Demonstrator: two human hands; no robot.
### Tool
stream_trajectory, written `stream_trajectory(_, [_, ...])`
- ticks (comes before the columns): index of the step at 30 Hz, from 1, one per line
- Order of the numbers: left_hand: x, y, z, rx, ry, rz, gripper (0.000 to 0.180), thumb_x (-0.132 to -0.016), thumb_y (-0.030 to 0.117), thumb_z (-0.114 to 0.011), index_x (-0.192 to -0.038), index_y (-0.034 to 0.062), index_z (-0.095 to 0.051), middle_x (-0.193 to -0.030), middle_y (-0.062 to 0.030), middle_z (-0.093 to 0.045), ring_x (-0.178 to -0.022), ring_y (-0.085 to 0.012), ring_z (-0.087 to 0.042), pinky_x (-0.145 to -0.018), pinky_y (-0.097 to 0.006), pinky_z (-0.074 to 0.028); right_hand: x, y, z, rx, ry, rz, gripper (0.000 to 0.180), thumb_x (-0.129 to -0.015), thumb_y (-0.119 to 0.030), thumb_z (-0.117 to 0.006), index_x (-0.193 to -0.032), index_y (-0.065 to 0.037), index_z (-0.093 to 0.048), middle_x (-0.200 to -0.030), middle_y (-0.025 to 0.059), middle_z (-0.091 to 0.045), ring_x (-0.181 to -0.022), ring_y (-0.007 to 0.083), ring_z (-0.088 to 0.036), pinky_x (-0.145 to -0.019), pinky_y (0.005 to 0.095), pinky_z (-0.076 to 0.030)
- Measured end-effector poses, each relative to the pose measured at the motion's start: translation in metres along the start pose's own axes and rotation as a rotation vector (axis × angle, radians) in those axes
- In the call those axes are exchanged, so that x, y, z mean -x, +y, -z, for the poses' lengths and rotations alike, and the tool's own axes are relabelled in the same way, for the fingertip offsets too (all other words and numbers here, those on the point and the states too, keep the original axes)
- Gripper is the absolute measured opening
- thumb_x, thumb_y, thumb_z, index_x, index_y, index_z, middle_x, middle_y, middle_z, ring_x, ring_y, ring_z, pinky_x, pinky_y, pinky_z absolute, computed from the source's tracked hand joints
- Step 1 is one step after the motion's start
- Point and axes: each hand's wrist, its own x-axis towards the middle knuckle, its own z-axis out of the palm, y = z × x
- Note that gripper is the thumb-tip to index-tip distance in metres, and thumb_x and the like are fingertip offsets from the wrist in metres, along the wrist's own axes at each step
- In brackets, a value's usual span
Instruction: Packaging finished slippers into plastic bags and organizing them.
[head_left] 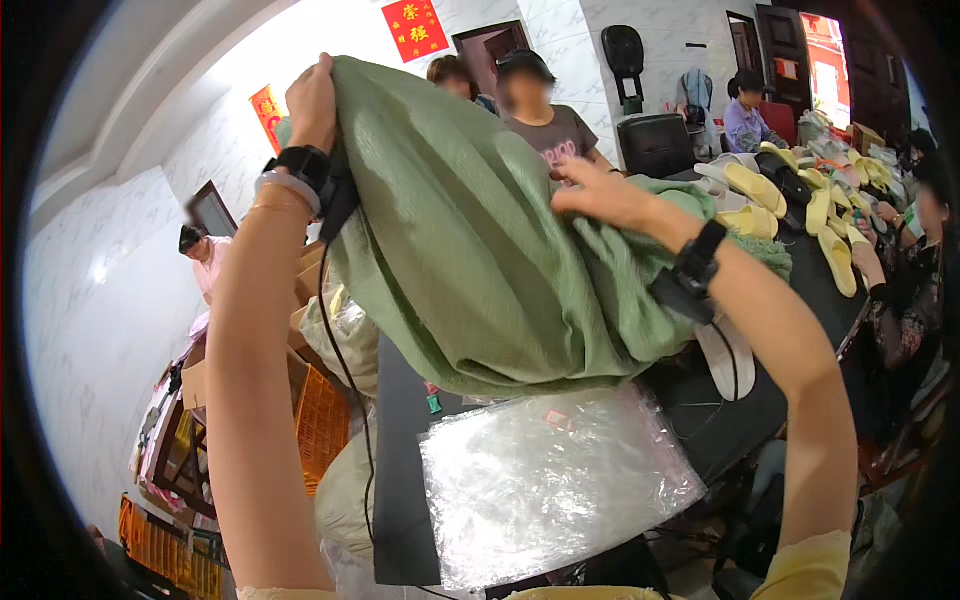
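A large green, crinkled cloth with a fringed end, like a shawl [450,230], hangs spread above the table in front of me. My left hand [312,105] is raised high at the upper left, its fingers closed on the cloth's top corner. Lower and to the right, my right hand [605,195] is at the cloth's upper edge, fingers bent around it, with folds running down from there. The fringe [762,252] lies toward the slippers at the right. Beneath the cloth, a clear plastic bag [560,480] rests flat on the dark table [405,520].
Yellow, white and black slippers [755,188] are heaped at the table's right, where another person's hands [868,255] work. A white slipper [725,360] lies below my right wrist. Left of the table are stuffed sacks [345,490] and an orange basket [320,425]. People stand across the table.
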Motion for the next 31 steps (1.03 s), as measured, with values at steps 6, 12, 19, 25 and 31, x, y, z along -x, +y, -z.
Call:
stream_trajectory(6, [0.019, -0.007, 0.014, 0.203, -0.029, 0.203, 0.036, -0.087, 0.019, -0.054, -0.106, -0.0102, -0.059, -0.096, -0.0127, -0.062, -0.084, -0.0188, -0.057, -0.077, -0.029, -0.044, -0.022, 0.024, -0.065, 0.278, -0.189, -0.297, 0.070, -0.069, -0.052, -0.068, -0.093, 0.013, -0.058, -0.086, 0.0278, -0.061, -0.084, 0.0371, -0.061, -0.075, 0.0406, -0.048])
stream_trajectory(12, [0.021, -0.023, 0.035, 0.147, -0.165, 0.204, 0.028, -0.086, 0.016, -0.051, -0.100, -0.0042, -0.063, -0.090, -0.0074, -0.062, -0.079, -0.0155, -0.057, -0.071, -0.028, -0.046, -0.037, 0.044, 0.059, 0.551, 0.512, -0.226, 0.028, -0.074, -0.017, -0.053, -0.091, 0.003, -0.061, -0.091, 0.0269, -0.061, -0.089, 0.0385, -0.060, -0.074, 0.0451, -0.048])
stream_trajectory(19, [-0.015, 0.017, 0.091, -0.039, -0.503, 0.152, 0.034, -0.091, 0.021, -0.051, -0.119, 0.0028, -0.054, -0.117, -0.0077, -0.058, -0.105, -0.0184, -0.057, -0.087, -0.029, -0.044, -0.084, -0.033, 0.142, 0.465, 1.183, -0.040, 0.026, -0.078, -0.015, -0.045, -0.087, -0.001, -0.065, -0.086, 0.0265, -0.061, -0.089, 0.0408, -0.059, -0.076, 0.0456, -0.045])
stream_trajectory(25, [0.114, -0.016, 0.062, -1.093, -1.317, 0.223, 0.056, -0.084, 0.040, -0.060, -0.122, 0.0000, -0.049, -0.113, -0.0107, -0.060, -0.103, -0.0220, -0.054, -0.090, -0.032, -0.040, -0.065, 0.008, 0.143, 0.571, 0.929, -0.126, 0.034, -0.078, -0.020, -0.050, -0.104, -0.001, -0.061, -0.103, 0.0216, -0.062, -0.093, 0.0409, -0.056, -0.081, 0.0446, -0.045])
stream_trajectory(31, [0.079, -0.073, 0.117, -1.195, -1.351, -0.141, 0.061, -0.079, 0.058, -0.053, -0.087, -0.0009, -0.067, -0.075, -0.0208, -0.064, -0.070, -0.0289, -0.063, -0.064, -0.037, -0.048, -0.078, 0.003, 0.122, 0.438, 0.731, -0.218, 0.043, -0.079, -0.022, -0.051, -0.119, -0.009, -0.058, -0.114, 0.0205, -0.058, -0.103, 0.0280, -0.058, -0.090, 0.0378, -0.044])
